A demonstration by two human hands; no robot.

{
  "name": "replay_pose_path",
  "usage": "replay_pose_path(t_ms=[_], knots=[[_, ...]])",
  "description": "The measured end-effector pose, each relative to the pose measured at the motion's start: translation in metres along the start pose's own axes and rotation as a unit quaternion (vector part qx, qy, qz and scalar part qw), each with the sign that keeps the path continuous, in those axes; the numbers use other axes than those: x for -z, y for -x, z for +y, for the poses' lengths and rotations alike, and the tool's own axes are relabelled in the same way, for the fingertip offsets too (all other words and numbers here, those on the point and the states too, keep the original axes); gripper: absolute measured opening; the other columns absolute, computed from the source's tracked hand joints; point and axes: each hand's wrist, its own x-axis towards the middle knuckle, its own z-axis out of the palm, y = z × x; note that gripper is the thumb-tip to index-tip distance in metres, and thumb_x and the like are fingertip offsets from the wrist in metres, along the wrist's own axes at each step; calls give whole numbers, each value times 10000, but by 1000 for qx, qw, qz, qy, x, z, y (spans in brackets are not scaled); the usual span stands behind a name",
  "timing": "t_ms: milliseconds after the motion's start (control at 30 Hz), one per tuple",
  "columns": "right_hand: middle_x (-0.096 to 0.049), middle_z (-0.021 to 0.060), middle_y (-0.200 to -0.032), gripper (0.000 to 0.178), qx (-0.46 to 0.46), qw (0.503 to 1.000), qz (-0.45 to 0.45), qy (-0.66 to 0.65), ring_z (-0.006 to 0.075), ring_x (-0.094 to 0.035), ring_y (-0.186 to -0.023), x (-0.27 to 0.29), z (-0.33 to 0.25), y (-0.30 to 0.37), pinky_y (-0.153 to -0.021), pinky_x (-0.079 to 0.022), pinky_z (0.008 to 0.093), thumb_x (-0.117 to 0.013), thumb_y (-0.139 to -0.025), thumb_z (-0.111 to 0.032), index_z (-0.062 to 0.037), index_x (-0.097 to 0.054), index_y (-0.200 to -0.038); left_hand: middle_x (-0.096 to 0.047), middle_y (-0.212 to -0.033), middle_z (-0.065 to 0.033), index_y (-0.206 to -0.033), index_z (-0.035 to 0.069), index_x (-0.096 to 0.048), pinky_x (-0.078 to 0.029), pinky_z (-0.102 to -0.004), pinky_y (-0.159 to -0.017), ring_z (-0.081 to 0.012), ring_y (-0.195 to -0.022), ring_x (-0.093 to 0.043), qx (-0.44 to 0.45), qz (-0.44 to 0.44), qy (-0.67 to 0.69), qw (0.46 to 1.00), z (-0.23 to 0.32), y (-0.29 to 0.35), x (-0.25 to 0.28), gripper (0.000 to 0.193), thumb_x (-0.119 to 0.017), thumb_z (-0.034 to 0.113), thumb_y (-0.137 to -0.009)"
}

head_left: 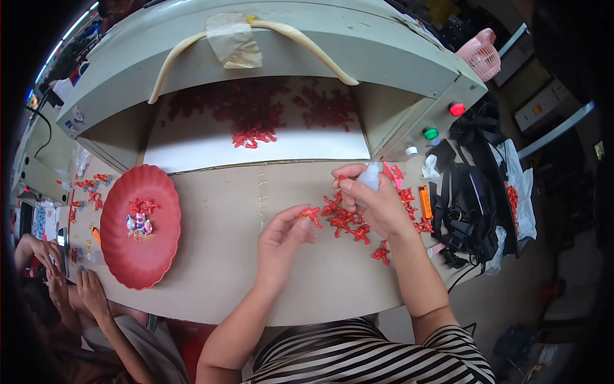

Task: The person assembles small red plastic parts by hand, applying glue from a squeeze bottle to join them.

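Observation:
My left hand (279, 242) pinches a small red plastic figure (311, 216) between thumb and fingertips. My right hand (382, 208) is wrapped around a small translucent squeeze bottle (369, 177) with its narrow tip upward. A bit of red shows at the right fingertips; whether it is a held piece I cannot tell. Just under and beside the right hand lies a loose pile of red figures (343, 219), with one red figure (381, 253) apart, nearer to me. The two hands are apart, above the table (224, 269).
A red scalloped bowl (115, 249) at left holds red and multicoloured figures. Behind, a grey hooded box (409, 131) shelters many red pieces on a white sheet (307, 150). At right are an orange-handled tool (425, 201) and a black bag (470, 211). A co-worker's hand (93, 291) rests at far left.

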Motion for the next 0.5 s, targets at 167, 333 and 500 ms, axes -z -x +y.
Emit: replay_pose_path(t_ms=[167, 333, 500], knots=[[-595, 71, -883, 213, -36, 991, 6, -132, 63, -456, -608, 6, 17, 18, -558, -412, 208, -591, -816, -101, -18, -539, -1006, -600, -962, -82, -1074, 33, -527, -487, -274, -680, -116, -745, -563, 72, -9, 82, 994, 3, -3, -1, 245, -517, 184, -882], [-587, 95, -892, 204, -84, 982, -15, -170, 74, -479, -615, 5, 30, 18, -568, -420, 217, -602, -813, -107, -46, -545, -998, -610, -961, -88, -1039, 56, -532, -499, -282, -686, -116, -737, -578, 139, -1, 152, 979, 0, -8, 8, 232, -527, 224, -879], [-573, 31, -871, 213, -103, 978, -54, -176, 61, -486, -659, 9, 36, 19, -621, -428, 203, -602, -831, -144, -61, -540, -1016, -606, -958, -84, -1035, 61, -531, -501, -283, -680, -115, -721, -574, 152, -3, 156, 976, 1, -9, 8, 234, -527, 234, -877]])
